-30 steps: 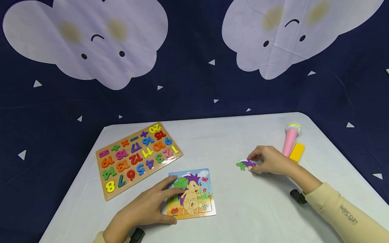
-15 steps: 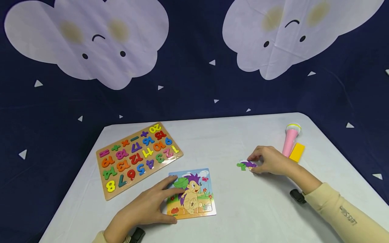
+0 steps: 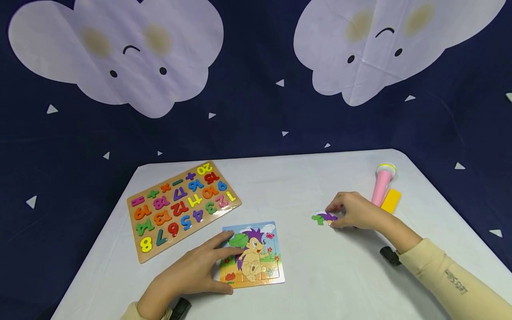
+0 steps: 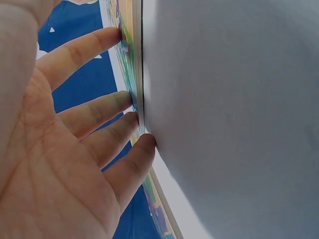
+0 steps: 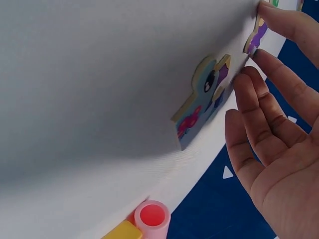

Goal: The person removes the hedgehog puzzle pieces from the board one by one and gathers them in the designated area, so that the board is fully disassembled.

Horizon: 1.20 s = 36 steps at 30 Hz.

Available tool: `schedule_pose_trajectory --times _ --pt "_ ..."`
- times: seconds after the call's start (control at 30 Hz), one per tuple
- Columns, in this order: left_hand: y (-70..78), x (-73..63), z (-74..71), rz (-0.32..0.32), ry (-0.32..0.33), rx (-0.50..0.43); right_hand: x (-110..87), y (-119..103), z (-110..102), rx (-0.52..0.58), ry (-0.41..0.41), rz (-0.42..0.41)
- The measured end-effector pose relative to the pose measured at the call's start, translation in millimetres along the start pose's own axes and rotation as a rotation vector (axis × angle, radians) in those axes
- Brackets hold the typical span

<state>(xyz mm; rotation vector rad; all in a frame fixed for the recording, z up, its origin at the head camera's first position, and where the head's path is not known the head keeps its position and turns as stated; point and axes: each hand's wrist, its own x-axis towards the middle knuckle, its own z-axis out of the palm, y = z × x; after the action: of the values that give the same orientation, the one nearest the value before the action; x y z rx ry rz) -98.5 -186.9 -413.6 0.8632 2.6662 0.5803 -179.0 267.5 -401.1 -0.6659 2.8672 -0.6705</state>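
Head view: left grip point(image 3: 197, 269) splayed, relaxed on hedgehog puzzle point(image 3: 260, 260); right grip point(image 3: 356, 212) curled, pinching purple-green piece point(image 3: 326, 217)

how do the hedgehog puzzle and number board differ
The number board is larger; the hedgehog puzzle is smaller. The number board has coloured numerals and signs on brown, while the hedgehog puzzle shows a cartoon scene. The left hand touches the hedgehog puzzle; neither of the hands touches the number board. Both lie on the white table.
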Motion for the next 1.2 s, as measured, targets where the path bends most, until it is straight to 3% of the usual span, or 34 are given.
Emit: schedule_pose_trajectory --times 0.23,0.5,0.77,1.2 --pt "-3.4 -1.1 -1.8 -0.056 0.041 -0.056 6.0 -5.8 -1.3 -0.021 0.002 0.015" --pt "-7.1 -9.0 -2.6 -0.186 0.149 0.024 19.8 -22.1 1.5 -0.006 0.03 0.014" --pt "-9.7 -9.4 2.4 -0.245 0.13 0.007 35.7 -50.3 10.5 0.018 0.046 -0.004" --pt "-9.5 -10.5 4.3 -0.257 0.123 0.011 64.9 -102.2 35.5 0.101 -0.009 -0.06"
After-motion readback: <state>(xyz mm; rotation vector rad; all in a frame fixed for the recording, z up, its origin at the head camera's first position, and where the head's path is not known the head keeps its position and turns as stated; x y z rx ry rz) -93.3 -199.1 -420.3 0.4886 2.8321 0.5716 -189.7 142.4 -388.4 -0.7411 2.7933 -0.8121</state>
